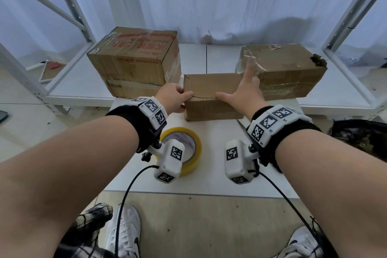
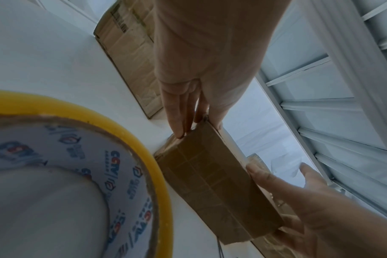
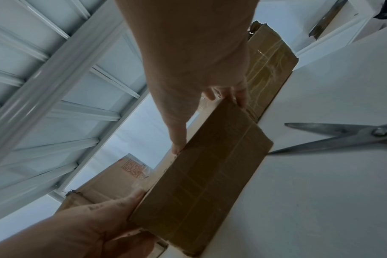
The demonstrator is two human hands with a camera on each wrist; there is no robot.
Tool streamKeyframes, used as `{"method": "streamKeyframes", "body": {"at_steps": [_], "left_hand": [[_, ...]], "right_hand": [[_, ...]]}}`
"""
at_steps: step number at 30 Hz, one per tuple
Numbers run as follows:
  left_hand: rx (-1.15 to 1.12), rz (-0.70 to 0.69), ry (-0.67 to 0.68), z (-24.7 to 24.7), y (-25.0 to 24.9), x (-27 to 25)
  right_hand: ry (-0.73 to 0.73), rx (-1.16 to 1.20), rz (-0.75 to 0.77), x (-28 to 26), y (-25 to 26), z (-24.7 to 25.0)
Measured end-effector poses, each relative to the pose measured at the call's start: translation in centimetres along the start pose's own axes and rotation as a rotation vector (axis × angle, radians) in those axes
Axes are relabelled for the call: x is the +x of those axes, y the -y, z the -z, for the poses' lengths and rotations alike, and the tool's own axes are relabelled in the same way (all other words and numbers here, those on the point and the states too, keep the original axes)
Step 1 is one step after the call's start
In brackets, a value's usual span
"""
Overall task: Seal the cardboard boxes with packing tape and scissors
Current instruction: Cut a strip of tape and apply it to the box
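On the white table (image 1: 209, 182), a small cardboard box (image 1: 211, 98) is held at both ends.
Its left end is gripped by the left hand (image 1: 173, 97); the right hand (image 1: 244, 90), fingers spread, is pressed on top. "CGTV" is printed inside the tape roll (image 2: 113, 176); scissors (image 3: 334, 137) lie alongside.

Three brown cardboard boxes: the far-left large box (image 1: 134, 63) carries red printed lettering, the small near box (image 1: 212, 96) and far-right box (image 1: 287, 69) are plain brown. A yellow tape roll (image 1: 186, 148) has a white core with blue and red logos. Steel-grey scissors (image 3: 342, 137) lie on a white table (image 1: 209, 169). Black wristbands (image 1: 278, 132) bear black-and-white square markers.
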State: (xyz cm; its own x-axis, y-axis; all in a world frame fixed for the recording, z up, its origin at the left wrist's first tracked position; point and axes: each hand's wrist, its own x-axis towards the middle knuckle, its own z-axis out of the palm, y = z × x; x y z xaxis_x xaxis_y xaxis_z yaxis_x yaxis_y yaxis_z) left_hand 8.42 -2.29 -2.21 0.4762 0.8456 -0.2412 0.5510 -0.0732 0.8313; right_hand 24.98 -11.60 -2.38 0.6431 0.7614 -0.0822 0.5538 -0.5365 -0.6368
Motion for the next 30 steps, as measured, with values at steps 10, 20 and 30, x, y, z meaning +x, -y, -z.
{"method": "streamKeyframes", "body": {"at_steps": [10,20,30], "left_hand": [[0.007,-0.264,-0.095,0.8,-2.3,-0.6],[-0.241,-0.202,0.081,1.1,-2.9,-0.7],[-0.268,-0.179,0.050,1.3,-2.4,-0.5]], "right_hand": [[-0.200,-0.507,0.486,-0.2,3.4,2.9],[-0.215,-0.355,0.509,-0.5,4.3,2.9],[-0.049,-0.001,0.349,-0.2,4.4,1.8]]}}
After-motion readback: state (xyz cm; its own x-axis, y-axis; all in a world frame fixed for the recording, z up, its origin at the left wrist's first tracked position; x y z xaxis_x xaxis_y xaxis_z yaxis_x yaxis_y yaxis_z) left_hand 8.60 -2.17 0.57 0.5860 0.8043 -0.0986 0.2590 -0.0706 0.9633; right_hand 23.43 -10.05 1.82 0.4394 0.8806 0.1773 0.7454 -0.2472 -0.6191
